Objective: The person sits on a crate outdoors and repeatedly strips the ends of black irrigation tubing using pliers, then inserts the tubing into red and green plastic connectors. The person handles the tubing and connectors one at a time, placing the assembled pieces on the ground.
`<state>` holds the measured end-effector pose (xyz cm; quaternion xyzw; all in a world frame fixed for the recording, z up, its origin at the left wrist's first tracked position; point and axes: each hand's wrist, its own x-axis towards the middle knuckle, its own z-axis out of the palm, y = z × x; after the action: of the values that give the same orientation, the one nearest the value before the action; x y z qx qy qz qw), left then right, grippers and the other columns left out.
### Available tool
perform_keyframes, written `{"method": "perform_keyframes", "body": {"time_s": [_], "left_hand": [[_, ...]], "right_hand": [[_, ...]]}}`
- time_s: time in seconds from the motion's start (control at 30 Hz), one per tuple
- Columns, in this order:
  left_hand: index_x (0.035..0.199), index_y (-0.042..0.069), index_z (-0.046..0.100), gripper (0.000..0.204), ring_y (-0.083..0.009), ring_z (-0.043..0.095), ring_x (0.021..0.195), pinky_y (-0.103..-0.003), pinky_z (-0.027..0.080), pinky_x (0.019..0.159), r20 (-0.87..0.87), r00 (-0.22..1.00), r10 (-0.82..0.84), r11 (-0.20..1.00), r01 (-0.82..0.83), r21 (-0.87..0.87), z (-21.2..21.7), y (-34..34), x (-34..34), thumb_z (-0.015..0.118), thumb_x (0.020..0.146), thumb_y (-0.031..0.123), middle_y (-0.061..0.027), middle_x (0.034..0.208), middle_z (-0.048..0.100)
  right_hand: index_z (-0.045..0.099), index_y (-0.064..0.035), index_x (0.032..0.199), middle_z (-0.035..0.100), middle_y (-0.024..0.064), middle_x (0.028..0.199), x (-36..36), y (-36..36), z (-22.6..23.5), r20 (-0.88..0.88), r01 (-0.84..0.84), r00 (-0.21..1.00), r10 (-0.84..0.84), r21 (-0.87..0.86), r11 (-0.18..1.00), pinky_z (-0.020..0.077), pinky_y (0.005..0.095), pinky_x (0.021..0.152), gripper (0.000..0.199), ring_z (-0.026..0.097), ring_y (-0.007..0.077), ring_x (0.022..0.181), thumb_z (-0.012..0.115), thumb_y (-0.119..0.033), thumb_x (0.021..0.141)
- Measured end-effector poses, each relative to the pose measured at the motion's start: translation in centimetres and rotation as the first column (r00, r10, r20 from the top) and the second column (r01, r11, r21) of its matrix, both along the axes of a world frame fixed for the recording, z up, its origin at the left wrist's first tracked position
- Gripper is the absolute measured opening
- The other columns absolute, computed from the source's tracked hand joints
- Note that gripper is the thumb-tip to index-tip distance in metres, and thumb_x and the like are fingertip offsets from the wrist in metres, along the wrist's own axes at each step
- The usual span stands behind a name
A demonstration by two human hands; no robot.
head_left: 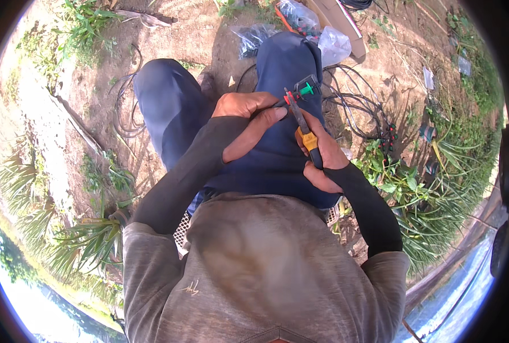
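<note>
While black tube [280, 104] is clamped in left grip [238, 105], pliers [307, 139] in right grip [330, 150], dark parts [248, 48] are seen inside clear plastic bag [261, 33].

This is outdoors, on a planted plot: sunlit soil [194, 28] surrounds the trousers [166, 94]. Spiky plants [83, 243] grow to their left and right; bright sky [28, 306] shows behind, far to their left.

Spiky green plants [86, 243] and dry stick [79, 123] on dirt [174, 43]
</note>
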<state>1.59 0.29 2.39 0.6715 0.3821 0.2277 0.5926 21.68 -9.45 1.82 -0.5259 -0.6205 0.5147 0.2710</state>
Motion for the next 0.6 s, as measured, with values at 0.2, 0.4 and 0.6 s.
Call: {"method": "perform_keyframes", "body": {"time_s": [0.2, 0.4, 0.6], "left_hand": [[0.091, 0.003, 0.067, 0.013, -0.0231, 0.063, 0.064, -0.031, 0.049, 0.057, -0.106, 0.992, 0.070, 0.806, 0.006, 0.592, -1.4, 0.1, 0.1, 0.070, 0.081, 0.010, -0.0112, 0.073, 0.062], [0.092, 0.004, 0.067, 0.013, -0.0281, 0.064, 0.068, -0.032, 0.051, 0.061, -0.119, 0.990, 0.071, 0.787, 0.018, 0.617, -1.5, 0.9, 0.4, 0.069, 0.081, 0.010, -0.0117, 0.077, 0.064], [0.097, -0.001, 0.065, 0.016, -0.0173, 0.062, 0.069, -0.028, 0.049, 0.065, -0.061, 0.998, -0.009, 0.977, 0.022, 0.212, -1.5, 1.2, 0.1, 0.063, 0.091, 0.013, -0.0111, 0.077, 0.064]], "right_hand": [[0.024, -0.0034, 0.146, 0.047, 0.0181, 0.137, -0.4, 0.0, 0.4, -0.018, 0.001, 1.000, -0.002, -0.101, 0.995, 0.0318, 0.0355, 0.109, 0.083, 0.044, 0.0288, 0.132, 0.049, 0.007, 0.068], [0.022, -0.0083, 0.149, 0.043, 0.0054, 0.104, -0.5, 0.2, -0.1, -0.101, 0.063, 0.991, -0.085, -0.204, 0.977, 0.0357, 0.0258, 0.082, 0.091, 0.043, 0.0154, 0.094, 0.045, 0.006, 0.062], [0.024, -0.0119, 0.149, 0.040, -0.0012, 0.088, -0.9, 0.2, -0.9, -0.098, 0.094, 0.988, -0.117, -0.211, 0.973, 0.0368, 0.0220, 0.069, 0.093, 0.040, 0.0086, 0.075, 0.042, 0.007, 0.060]]}}
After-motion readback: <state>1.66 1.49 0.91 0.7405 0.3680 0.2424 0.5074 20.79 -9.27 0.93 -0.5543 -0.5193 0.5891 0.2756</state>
